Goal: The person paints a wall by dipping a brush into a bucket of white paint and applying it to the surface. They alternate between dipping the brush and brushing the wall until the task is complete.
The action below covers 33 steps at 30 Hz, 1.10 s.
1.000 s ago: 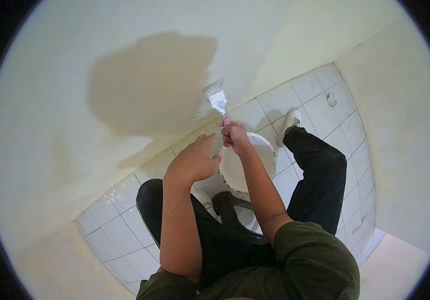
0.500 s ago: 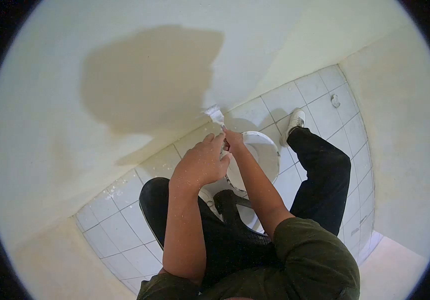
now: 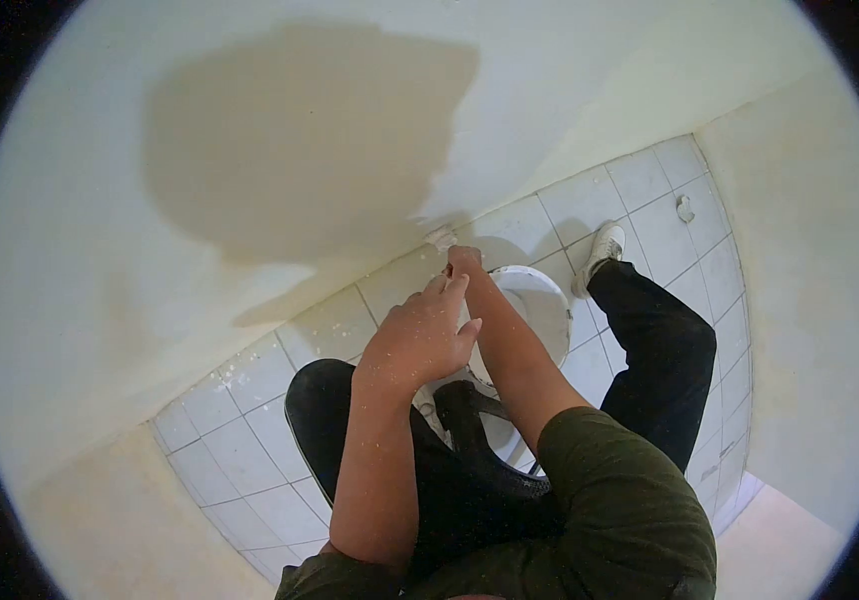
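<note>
My right hand (image 3: pixel 465 262) is closed around a paintbrush, its fingers curled by the foot of the wall (image 3: pixel 570 60). The pale, whitish bristles of the paintbrush (image 3: pixel 442 238) press against the wall's lower edge, just above the floor tiles; its handle is hidden in my grip. My left hand (image 3: pixel 415 335), speckled with white paint, hovers beside my right wrist with fingers extended and nothing visible in it. Under my right forearm stands a white bucket (image 3: pixel 550 320), partly covered by the arm.
White floor tiles (image 3: pixel 250 460) carry paint spatters along the wall. A dark curved object (image 3: pixel 470 430) lies between my legs. My white shoe (image 3: pixel 605 245) is planted right of the bucket. Farther right, a small pale scrap (image 3: pixel 686 208) lies near the corner.
My right hand has turned over and moved slightly right and up, and the brush now sits lower against the wall's edge. My left hand has shifted a little right.
</note>
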Available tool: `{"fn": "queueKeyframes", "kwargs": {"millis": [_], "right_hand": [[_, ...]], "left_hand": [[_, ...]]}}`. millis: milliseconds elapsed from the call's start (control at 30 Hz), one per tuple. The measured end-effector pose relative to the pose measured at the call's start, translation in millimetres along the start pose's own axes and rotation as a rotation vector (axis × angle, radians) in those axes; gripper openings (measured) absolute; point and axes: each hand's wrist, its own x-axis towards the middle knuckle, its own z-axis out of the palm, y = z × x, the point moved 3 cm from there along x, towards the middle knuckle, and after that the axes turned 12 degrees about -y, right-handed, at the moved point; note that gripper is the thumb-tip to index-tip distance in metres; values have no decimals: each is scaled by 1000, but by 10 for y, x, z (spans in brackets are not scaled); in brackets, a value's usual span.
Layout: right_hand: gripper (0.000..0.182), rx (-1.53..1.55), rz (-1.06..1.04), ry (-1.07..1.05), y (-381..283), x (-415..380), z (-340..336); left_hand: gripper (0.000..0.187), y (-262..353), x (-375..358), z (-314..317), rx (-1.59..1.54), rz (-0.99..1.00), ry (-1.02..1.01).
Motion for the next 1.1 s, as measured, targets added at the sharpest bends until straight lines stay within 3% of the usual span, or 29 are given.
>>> {"fn": "queueKeyframes", "kwargs": {"millis": [100, 167, 200, 400, 767, 1100], "right_hand": [[15, 844, 288, 76, 169, 238, 184], [14, 1370, 574, 177, -131, -126, -23], [15, 1425, 565, 177, -134, -142, -41], [21, 1378, -122, 84, -120, -413, -55], [25, 1623, -402, -53, -311, -1887, -534], [29, 1480, -604, 30, -816, -3265, -1439]], "left_hand": [[61, 21, -35, -34, 2, -25, -26], [61, 11, -22, -52, -8, -27, -49], [61, 7, -24, -51, -8, -39, -61], [61, -93, -6, -125, -36, -41, -59], [61, -287, -8, -153, 26, 22, 80], [65, -180, -196, -244, 21, -58, -1]]}}
